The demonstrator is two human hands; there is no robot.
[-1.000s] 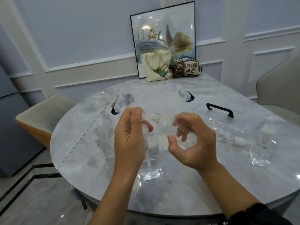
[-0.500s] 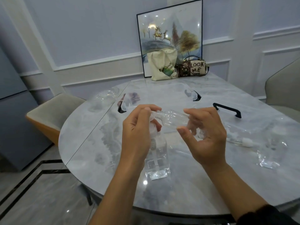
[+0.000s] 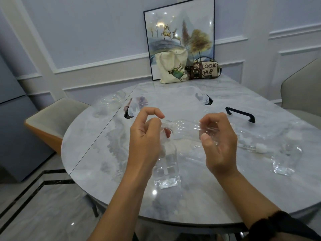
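A small clear plastic bottle [image 3: 187,128] lies sideways in the air above the marble table [image 3: 97,153]. My right hand [image 3: 218,141] grips its body from the right, thumb in front. My left hand [image 3: 147,136] pinches the bottle's neck end with curled fingers; what sits on the neck is hidden by them. Directly below my left hand a clear square bottle [image 3: 167,167] stands upright on the table.
A clear storage box [image 3: 173,100] with black clips sits behind the hands, its lid with a black handle [image 3: 240,114] to the right. Another clear bottle [image 3: 286,157] and a white-tipped pump part [image 3: 251,146] lie at right. Two bags and a framed picture stand at the back. Chairs flank the table.
The held bottle has risen slightly and turned more level. My left fingers shifted on its neck. The camera view moved in and a little to the left.
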